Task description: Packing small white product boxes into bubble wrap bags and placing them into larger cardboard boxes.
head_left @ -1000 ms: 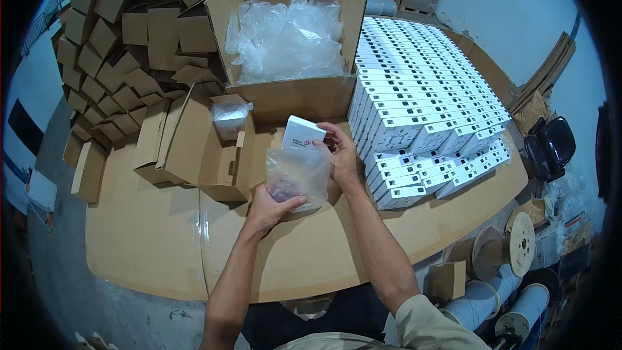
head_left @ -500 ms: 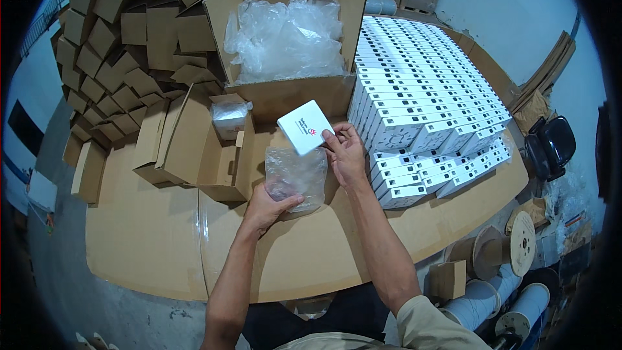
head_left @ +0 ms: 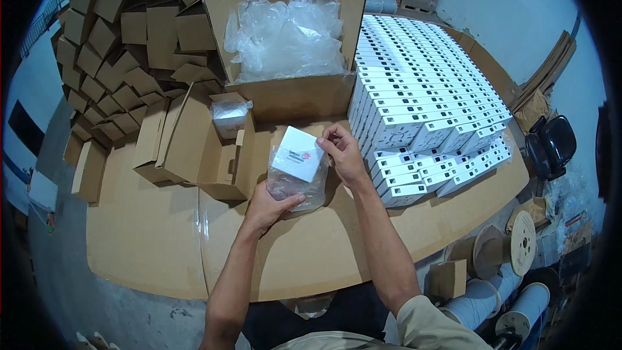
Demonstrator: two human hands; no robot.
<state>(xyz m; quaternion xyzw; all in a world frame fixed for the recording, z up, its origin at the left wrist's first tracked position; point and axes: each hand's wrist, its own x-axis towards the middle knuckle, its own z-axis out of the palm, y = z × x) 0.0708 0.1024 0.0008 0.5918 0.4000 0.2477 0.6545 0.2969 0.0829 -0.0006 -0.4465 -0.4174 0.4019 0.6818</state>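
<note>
My left hand (head_left: 269, 204) grips the lower edge of a clear plastic bag (head_left: 299, 188) above the cardboard-covered table (head_left: 149, 240). My right hand (head_left: 340, 153) pinches the right edge of a small white box (head_left: 297, 154) with a red mark on top; the box sits halfway into the bag's mouth. Both hands are just in front of the big open carton (head_left: 291, 94).
The big carton holds loose clear bags (head_left: 285, 35). A small open brown box (head_left: 214, 149) with a bagged item (head_left: 229, 115) sits to the left. Rows of white boxes (head_left: 421, 97) fill the right. Folded brown boxes (head_left: 123, 45) pile at back left. Reels (head_left: 512, 253) lie at lower right.
The white box has come down from above the bag and now sits partly inside it. My right hand lowered with it; my left hand kept hold of the bag.
</note>
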